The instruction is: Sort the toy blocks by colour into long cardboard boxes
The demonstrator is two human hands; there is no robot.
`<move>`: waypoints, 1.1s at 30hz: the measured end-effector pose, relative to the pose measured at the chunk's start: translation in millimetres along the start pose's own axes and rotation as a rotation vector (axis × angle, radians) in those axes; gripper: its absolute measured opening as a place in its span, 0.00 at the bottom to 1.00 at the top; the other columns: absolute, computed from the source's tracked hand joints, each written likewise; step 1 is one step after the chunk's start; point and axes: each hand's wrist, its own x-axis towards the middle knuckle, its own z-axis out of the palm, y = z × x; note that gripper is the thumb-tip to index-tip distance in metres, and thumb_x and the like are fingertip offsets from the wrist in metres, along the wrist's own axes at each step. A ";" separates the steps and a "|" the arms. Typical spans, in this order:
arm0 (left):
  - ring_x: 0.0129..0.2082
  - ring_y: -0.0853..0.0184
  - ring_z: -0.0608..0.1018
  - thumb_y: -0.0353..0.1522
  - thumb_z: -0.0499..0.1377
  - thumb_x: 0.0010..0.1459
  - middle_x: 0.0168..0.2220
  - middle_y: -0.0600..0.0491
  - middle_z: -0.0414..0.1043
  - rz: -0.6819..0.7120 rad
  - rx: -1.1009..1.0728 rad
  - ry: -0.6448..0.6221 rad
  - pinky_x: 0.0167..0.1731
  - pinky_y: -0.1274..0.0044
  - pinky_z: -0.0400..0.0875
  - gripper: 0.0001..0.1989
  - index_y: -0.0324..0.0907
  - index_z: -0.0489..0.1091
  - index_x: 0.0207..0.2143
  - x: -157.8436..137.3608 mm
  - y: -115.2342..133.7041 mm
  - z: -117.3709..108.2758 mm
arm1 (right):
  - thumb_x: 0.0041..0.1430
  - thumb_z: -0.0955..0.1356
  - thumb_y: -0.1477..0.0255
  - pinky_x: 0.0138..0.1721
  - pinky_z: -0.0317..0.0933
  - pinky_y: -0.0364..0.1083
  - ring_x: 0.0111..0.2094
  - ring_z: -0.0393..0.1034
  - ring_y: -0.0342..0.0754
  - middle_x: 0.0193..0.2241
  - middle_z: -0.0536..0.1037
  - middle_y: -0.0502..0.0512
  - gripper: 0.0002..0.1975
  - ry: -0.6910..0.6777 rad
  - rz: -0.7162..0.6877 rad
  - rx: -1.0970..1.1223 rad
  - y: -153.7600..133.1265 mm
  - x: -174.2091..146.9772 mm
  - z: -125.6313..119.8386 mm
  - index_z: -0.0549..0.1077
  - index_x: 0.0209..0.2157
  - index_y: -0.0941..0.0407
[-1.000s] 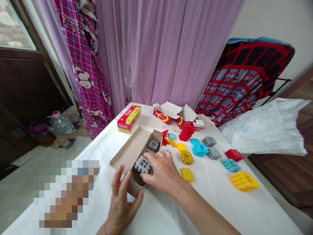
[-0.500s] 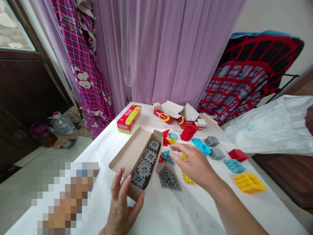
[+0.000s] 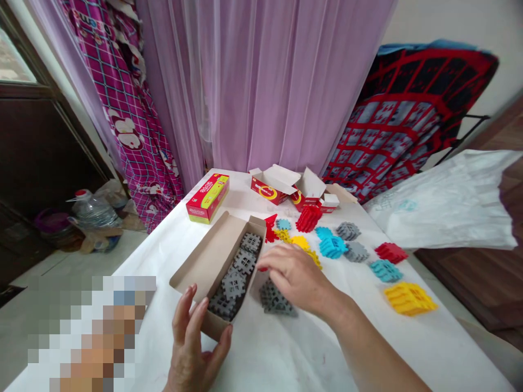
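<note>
An opened cardboard box lies tilted on the table with its lid folded to the left. Grey interlocking plastic blocks fill it in a row. My left hand grips the box's near end, thumb on the front and fingers at the left corner. Beside the box's right wall, my right hand bends its fingers down together; whatever is under the fingertips is hidden. A stack of grey blocks sits just below that hand. Yellow blocks and a red piece lie beyond it.
A red and yellow carton stands at the back left. Opened red cartons lie at the back. Stacks of blue, red and yellow blocks are to the right. A white plastic bag hangs by the right edge.
My right hand has moved left and down toward the box, its fingers curling and covering the blue blocks that showed there. My left hand stays at the box's near end. The view has shifted slightly.
</note>
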 end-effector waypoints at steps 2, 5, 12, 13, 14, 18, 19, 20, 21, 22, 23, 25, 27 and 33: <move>0.68 0.60 0.59 0.23 0.65 0.53 0.69 0.44 0.50 -0.006 -0.008 -0.002 0.64 0.66 0.59 0.44 0.48 0.50 0.68 0.1 -1.6 -0.1 | 0.60 0.63 0.77 0.43 0.65 0.47 0.39 0.75 0.48 0.36 0.83 0.52 0.14 0.159 0.156 -0.011 24.9 -12.3 -15.0 0.80 0.38 0.52; 0.67 0.60 0.59 0.24 0.66 0.52 0.69 0.46 0.50 -0.001 -0.024 -0.002 0.65 0.67 0.57 0.45 0.49 0.50 0.68 0.3 -4.6 0.0 | 0.60 0.64 0.69 0.42 0.67 0.47 0.39 0.77 0.50 0.38 0.83 0.53 0.13 0.378 0.449 -0.073 69.4 -47.1 -39.3 0.80 0.39 0.52; 0.67 0.58 0.60 0.26 0.68 0.51 0.69 0.47 0.50 0.016 -0.028 0.030 0.65 0.64 0.58 0.46 0.51 0.51 0.68 0.4 -8.9 1.7 | 0.56 0.63 0.68 0.35 0.67 0.47 0.31 0.76 0.50 0.34 0.84 0.53 0.14 0.330 0.782 -0.235 118.2 -114.7 -48.4 0.81 0.36 0.52; 0.67 0.57 0.61 0.26 0.68 0.51 0.69 0.47 0.50 0.015 -0.025 0.033 0.65 0.64 0.58 0.46 0.51 0.51 0.68 0.4 -9.1 2.2 | 0.57 0.63 0.69 0.36 0.67 0.47 0.33 0.76 0.49 0.35 0.83 0.53 0.14 0.295 0.763 -0.232 114.4 -115.0 -41.4 0.81 0.36 0.52; 0.66 0.57 0.61 0.26 0.68 0.51 0.69 0.47 0.50 0.014 -0.022 0.035 0.65 0.63 0.59 0.46 0.51 0.51 0.68 0.6 -9.1 2.8 | 0.58 0.63 0.71 0.38 0.67 0.46 0.34 0.77 0.49 0.37 0.83 0.54 0.14 0.253 0.736 -0.221 108.1 -112.6 -32.8 0.81 0.37 0.53; 0.67 0.56 0.61 0.26 0.68 0.51 0.69 0.46 0.51 0.033 -0.015 0.033 0.64 0.61 0.60 0.46 0.51 0.51 0.68 2.0 -7.7 5.0 | 0.61 0.63 0.74 0.46 0.65 0.45 0.43 0.75 0.48 0.42 0.81 0.54 0.13 -0.009 0.572 -0.197 68.7 -81.2 5.0 0.79 0.41 0.53; 0.67 0.56 0.61 0.26 0.68 0.51 0.69 0.46 0.51 0.034 -0.015 0.030 0.64 0.61 0.60 0.46 0.51 0.51 0.68 2.2 -7.3 5.4 | 0.61 0.64 0.74 0.48 0.64 0.45 0.46 0.74 0.48 0.44 0.81 0.55 0.13 -0.088 0.528 -0.212 58.8 -69.7 12.8 0.79 0.42 0.53; 0.66 0.55 0.61 0.26 0.68 0.51 0.69 0.45 0.51 0.031 -0.017 0.028 0.64 0.60 0.60 0.46 0.51 0.51 0.68 2.3 -7.1 5.6 | 0.62 0.64 0.74 0.48 0.64 0.45 0.47 0.74 0.49 0.45 0.80 0.55 0.13 -0.152 0.507 -0.237 50.1 -57.7 19.4 0.78 0.43 0.53; 0.66 0.55 0.62 0.26 0.68 0.51 0.69 0.45 0.50 0.027 -0.021 0.026 0.64 0.60 0.61 0.46 0.51 0.51 0.68 2.2 -7.0 5.7 | 0.62 0.65 0.73 0.47 0.64 0.45 0.47 0.74 0.50 0.45 0.80 0.56 0.12 -0.210 0.509 -0.272 43.0 -45.8 24.9 0.77 0.44 0.53; 0.66 0.55 0.62 0.25 0.68 0.51 0.69 0.45 0.50 0.023 -0.023 0.026 0.63 0.59 0.61 0.46 0.51 0.51 0.68 2.1 -7.0 5.7 | 0.62 0.65 0.73 0.46 0.65 0.46 0.47 0.75 0.51 0.45 0.80 0.58 0.12 -0.263 0.535 -0.317 37.8 -34.5 29.5 0.77 0.45 0.55; 0.66 0.54 0.62 0.25 0.68 0.51 0.69 0.44 0.49 0.021 -0.023 0.025 0.63 0.59 0.62 0.46 0.52 0.51 0.68 1.9 -7.1 5.7 | 0.62 0.64 0.74 0.45 0.65 0.46 0.46 0.75 0.52 0.44 0.80 0.59 0.13 -0.309 0.568 -0.358 34.3 -24.3 33.4 0.76 0.46 0.56; 0.66 0.54 0.62 0.25 0.68 0.51 0.69 0.44 0.49 0.023 -0.021 0.024 0.62 0.58 0.63 0.46 0.52 0.50 0.68 1.9 -7.1 5.3 | 0.62 0.62 0.78 0.43 0.66 0.47 0.45 0.76 0.54 0.43 0.81 0.62 0.14 -0.377 0.627 -0.414 31.8 -8.8 40.4 0.76 0.47 0.59; 0.66 0.55 0.62 0.25 0.67 0.52 0.69 0.44 0.50 0.023 -0.014 0.020 0.62 0.60 0.63 0.45 0.51 0.50 0.68 2.1 -6.4 4.7 | 0.62 0.60 0.82 0.43 0.66 0.47 0.45 0.76 0.54 0.43 0.81 0.64 0.17 -0.408 0.651 -0.429 33.0 -0.6 46.7 0.75 0.47 0.60; 0.67 0.58 0.61 0.25 0.65 0.54 0.68 0.44 0.52 0.001 -0.018 0.006 0.63 0.62 0.62 0.43 0.50 0.50 0.68 2.2 -3.2 2.5 | 0.62 0.59 0.83 0.42 0.65 0.49 0.46 0.75 0.56 0.45 0.79 0.67 0.19 -0.405 0.684 -0.449 37.8 -5.4 51.1 0.72 0.50 0.62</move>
